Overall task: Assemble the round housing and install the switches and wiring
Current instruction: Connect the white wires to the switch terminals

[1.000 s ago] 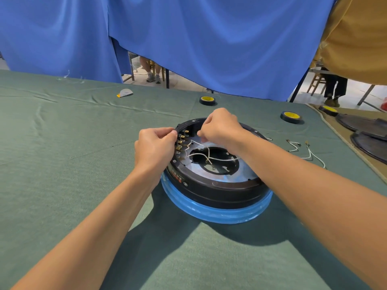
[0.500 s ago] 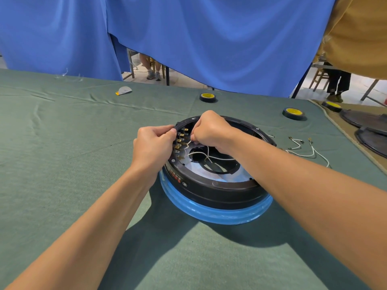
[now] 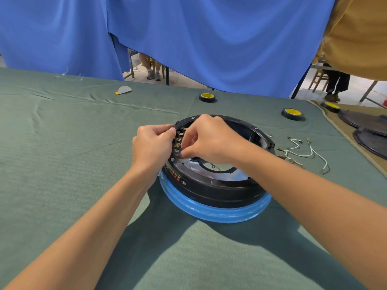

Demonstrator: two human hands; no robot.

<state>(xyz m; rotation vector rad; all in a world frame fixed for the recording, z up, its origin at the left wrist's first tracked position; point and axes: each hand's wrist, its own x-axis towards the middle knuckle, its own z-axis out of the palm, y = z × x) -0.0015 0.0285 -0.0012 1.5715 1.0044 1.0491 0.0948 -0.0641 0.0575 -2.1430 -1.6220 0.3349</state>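
Note:
A round black housing (image 3: 213, 189) with a blue film-wrapped lower ring (image 3: 217, 212) sits on the green cloth table. A row of brass switch terminals (image 3: 179, 141) lines its inner left wall. My left hand (image 3: 154, 143) grips the housing's left rim from outside, fingers curled at the switches. My right hand (image 3: 209, 141) reaches inside the housing and pinches something small at the lower terminals, where its fingertips hide what it holds. Loose white wires (image 3: 301, 151) with terminals lie on the cloth to the right.
Two black and yellow tape rolls (image 3: 207, 97) (image 3: 292, 114) lie behind the housing, a third (image 3: 330, 106) at the far right. Dark round plates (image 3: 370, 130) sit on a tan mat at the right edge. A small grey scrap (image 3: 123, 90) lies far left. Blue curtains hang behind.
My right hand has moved down and left inside the housing, from the upper rim to the lower terminals. The white wires inside are now hidden beneath it. The left hand stays put.

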